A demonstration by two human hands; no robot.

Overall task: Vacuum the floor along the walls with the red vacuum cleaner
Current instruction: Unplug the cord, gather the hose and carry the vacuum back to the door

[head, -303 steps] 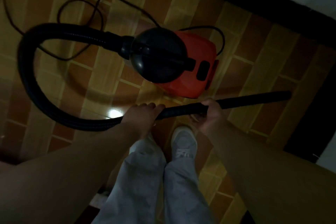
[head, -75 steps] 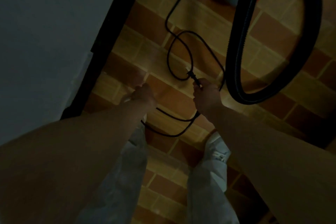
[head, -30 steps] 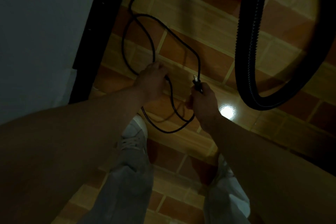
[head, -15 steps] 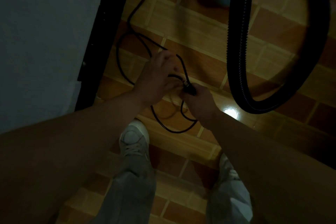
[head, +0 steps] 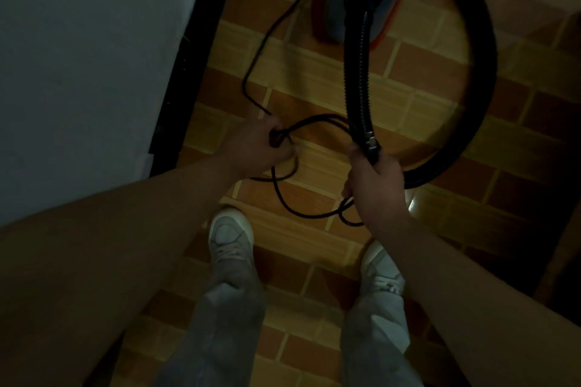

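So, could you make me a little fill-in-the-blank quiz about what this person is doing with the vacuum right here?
1. The left hand grips gathered loops of the thin black power ____.
2. The right hand holds its ____, metal prongs showing.
3. The ribbed hose joins the ____ vacuum cleaner at the top of the view.
4. The grey wall stands on the person's ____ side.

Missing words: cord; plug; red; left.
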